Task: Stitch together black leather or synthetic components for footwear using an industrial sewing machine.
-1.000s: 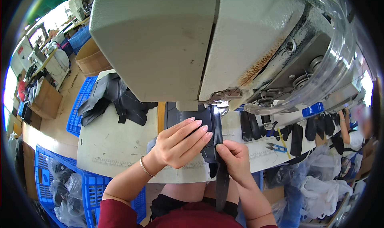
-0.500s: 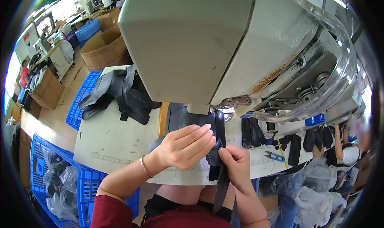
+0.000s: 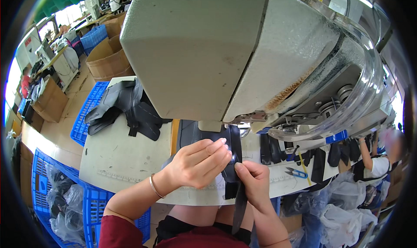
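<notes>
Under the head of a large pale sewing machine (image 3: 195, 52) lies a black leather-like piece (image 3: 236, 150), its near end hanging over the table's front edge as a strip. My left hand (image 3: 197, 164) is stretched out over the piece's left side, its fingers straight and held together, with nothing gripped. What lies beneath that palm is hidden. On the other side, my right hand (image 3: 255, 181) pinches the piece's right edge between thumb and fingers, close to the table edge. The stitching spot is mostly hidden by the machine head.
A stack of black cut pieces (image 3: 126, 106) lies on the table (image 3: 126, 156) at left. Blue thread snips (image 3: 297, 173) and more black pieces (image 3: 319, 165) are at right. Blue crates (image 3: 93, 204) stand at lower left, plastic bags (image 3: 343, 217) at lower right. Another person (image 3: 378, 167) sits at far right.
The view has shifted a little, so the machine head appears further left and lower. Both hands keep nearly the same pose on the black piece.
</notes>
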{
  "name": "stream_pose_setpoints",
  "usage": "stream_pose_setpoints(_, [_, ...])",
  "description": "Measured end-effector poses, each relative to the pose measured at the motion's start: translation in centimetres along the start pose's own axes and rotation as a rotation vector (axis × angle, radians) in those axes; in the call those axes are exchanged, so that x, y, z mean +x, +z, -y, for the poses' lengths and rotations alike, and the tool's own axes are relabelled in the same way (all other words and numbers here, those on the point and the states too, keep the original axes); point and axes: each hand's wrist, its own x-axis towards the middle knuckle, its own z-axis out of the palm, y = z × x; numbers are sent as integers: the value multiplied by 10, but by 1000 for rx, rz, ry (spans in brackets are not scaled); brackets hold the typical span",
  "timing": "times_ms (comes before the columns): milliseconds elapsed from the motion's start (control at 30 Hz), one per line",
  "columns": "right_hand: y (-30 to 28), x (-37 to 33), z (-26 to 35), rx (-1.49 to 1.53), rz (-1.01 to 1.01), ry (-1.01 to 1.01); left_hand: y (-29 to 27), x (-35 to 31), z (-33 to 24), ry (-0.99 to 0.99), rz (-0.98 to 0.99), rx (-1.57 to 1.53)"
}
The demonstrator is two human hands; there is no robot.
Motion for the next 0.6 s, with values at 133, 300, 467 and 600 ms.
stream_pose_setpoints(133, [2, 4, 2, 3, -3, -14, -2, 0, 5, -3, 43, -16])
stream_pose_setpoints(300, [5, 11, 3, -21, -19, -46, 3, 1, 11, -18, 3, -14])
stream_pose_setpoints(467, [7, 19, 6, -6, -27, -53, 5, -3, 16, -12, 8, -4])
stream_pose_setpoints(600, [13, 23, 9, -19, -69, -66, 7, -5, 20, -49, 17, 5])
